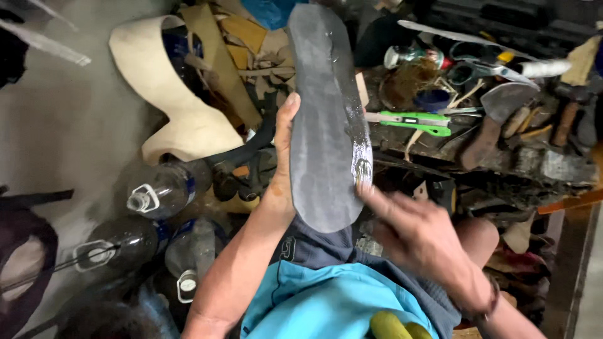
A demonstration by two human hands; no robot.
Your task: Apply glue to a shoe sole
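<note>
Nearest the viewer, the person's right hand (418, 235) reaches in from five o'clock, wrist bent, its fingers loosely extended and motion-blurred, the fingertips (367, 191) touching a glossy wet patch on the right edge of a sole-shaped dark grey sheet (323, 119); they grip nothing. The left hand (281, 169) rises from seven o'clock along a bare forearm and holds the sheet by its left edge, thumb lying up the front face, the other fingers hidden behind. The sheet stands nearly upright above the lap, rounded lower end over dark shorts, upper end tilted toward twelve o'clock; its surface is matte with pale scuffs. At nine o'clock lie clear plastic bottles (160, 188). Farther off, at two o'clock, a green utility knife (414, 121) rests on a cluttered workbench (534, 160); at eleven o'clock, a cream leather offcut (169, 100).
</note>
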